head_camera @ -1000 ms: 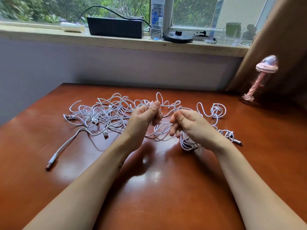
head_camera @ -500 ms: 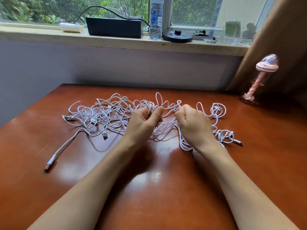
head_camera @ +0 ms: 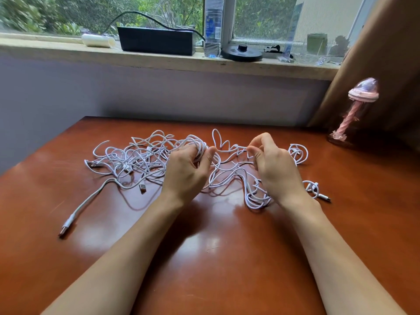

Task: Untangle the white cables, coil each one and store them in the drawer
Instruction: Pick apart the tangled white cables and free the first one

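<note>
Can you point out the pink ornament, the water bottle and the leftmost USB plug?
pink ornament (head_camera: pixel 363 92), head view, domed top.
water bottle (head_camera: pixel 213 27), head view, label.
leftmost USB plug (head_camera: pixel 62 232), head view, metal tip.

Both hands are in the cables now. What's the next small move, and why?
Probably ease the right hand a little to the right, drawing its strand out. That hand pinches a single strand, while the left hand grips a bunch of loops in the tangle, anchoring it. A gentle pull should show where the strand runs free or snags.
</note>
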Demonstrator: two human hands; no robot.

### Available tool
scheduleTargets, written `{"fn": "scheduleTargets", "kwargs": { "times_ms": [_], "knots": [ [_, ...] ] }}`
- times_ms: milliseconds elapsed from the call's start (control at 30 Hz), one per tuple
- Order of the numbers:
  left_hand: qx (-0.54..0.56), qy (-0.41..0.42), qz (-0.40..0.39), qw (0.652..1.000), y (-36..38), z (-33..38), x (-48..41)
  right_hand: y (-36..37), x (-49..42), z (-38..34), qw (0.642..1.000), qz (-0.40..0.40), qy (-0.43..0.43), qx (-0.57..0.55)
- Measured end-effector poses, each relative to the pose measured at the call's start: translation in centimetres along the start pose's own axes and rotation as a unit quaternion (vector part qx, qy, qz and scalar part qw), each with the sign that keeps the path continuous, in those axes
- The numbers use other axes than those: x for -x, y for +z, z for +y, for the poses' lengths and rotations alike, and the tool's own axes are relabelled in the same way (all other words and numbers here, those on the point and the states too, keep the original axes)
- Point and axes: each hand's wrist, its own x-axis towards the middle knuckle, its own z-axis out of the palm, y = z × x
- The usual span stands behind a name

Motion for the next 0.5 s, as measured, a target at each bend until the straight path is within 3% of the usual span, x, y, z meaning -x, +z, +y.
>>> {"fn": "scheduleTargets", "kwargs": {
  "times_ms": [167, 333, 433, 500],
  "knots": [
    [0.042, -0.046, 0.020, 0.998, -0.2, -0.1, 0.0, 0.5, 0.0, 0.5, 0.997, -0.081, 0.001, -0.009],
    [0.096, -0.063, -0.087, 0.990, 0.0, 0.3, 0.2, 0.3, 0.1, -0.9, 0.994, -0.025, -0.031, -0.104],
    [0.104, -0.050, -0.166, 0.979, 0.0, 0.3, 0.5, -0.1, 0.0, -1.3, 0.981, -0.013, 0.030, -0.194],
    [0.098, -0.029, -0.186, 0.977, -0.1, 0.5, 0.8, -0.3, 0.0, -1.6, 0.952, -0.033, 0.082, -0.293]
  ]
}}
